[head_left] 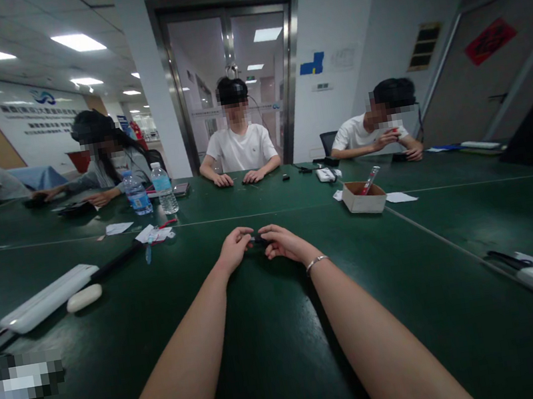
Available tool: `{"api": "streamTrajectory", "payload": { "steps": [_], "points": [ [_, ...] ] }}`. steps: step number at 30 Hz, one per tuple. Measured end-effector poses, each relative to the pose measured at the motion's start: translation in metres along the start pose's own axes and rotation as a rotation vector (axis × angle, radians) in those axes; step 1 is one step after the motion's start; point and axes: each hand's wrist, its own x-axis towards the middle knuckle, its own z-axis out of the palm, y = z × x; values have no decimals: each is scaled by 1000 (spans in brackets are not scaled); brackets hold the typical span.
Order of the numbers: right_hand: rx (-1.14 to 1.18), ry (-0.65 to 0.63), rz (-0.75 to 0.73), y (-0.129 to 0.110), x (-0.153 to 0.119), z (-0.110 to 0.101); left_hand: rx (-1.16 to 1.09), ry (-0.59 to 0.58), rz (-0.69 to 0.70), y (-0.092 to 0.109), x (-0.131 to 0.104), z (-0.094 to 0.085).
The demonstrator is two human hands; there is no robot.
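Both my arms reach forward over the dark green table (267,334). My left hand (234,248) and my right hand (284,242) meet near the table's middle, fingertips closed toward each other. Between them is a small dark object (256,240) with a lighter end on the left. It is too small for me to name its kind. The left thumb and fingers pinch its lighter end, and the right fingers close on its dark end. A thin bracelet (317,263) circles my right wrist.
Two water bottles (164,190) stand left of centre. A small open box (363,198) with a red-and-clear item stands to the right. At the left lie a white power strip (50,300) and a white mouse-shaped object (84,298). Several people sit around the table, one (240,146) directly opposite.
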Motion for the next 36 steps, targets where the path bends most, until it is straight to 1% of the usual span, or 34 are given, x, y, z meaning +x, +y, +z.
{"api": "streamTrajectory", "payload": {
  "steps": [2,5,10,14,16,20,24,27,32,36],
  "points": [
    [-32,-1,19,0,0,0,-6,-4,3,0,0,0],
    [-81,-25,0,1,3,0,4,-4,-6,0,0,-1],
    [-91,-77,-58,4,4,-3,134,-18,-19,-3,-2,-2],
    [-118,-64,-80,6,4,-3,146,7,-41,-5,-3,-1],
    [-137,-52,-82,7,5,-3,102,-9,-51,-5,-3,0],
    [-176,-46,-83,10,9,-5,-55,-15,-82,-3,-2,2],
    [-263,-50,-109,13,12,-6,-84,-31,-62,0,-1,3],
    [-332,-39,-128,15,13,-5,-49,-21,-43,-1,-1,2],
    [-398,3,-129,14,11,-1,70,9,-35,-4,-3,2],
    [-454,25,-119,12,8,2,219,10,-17,-1,-6,1]
  ]
}}
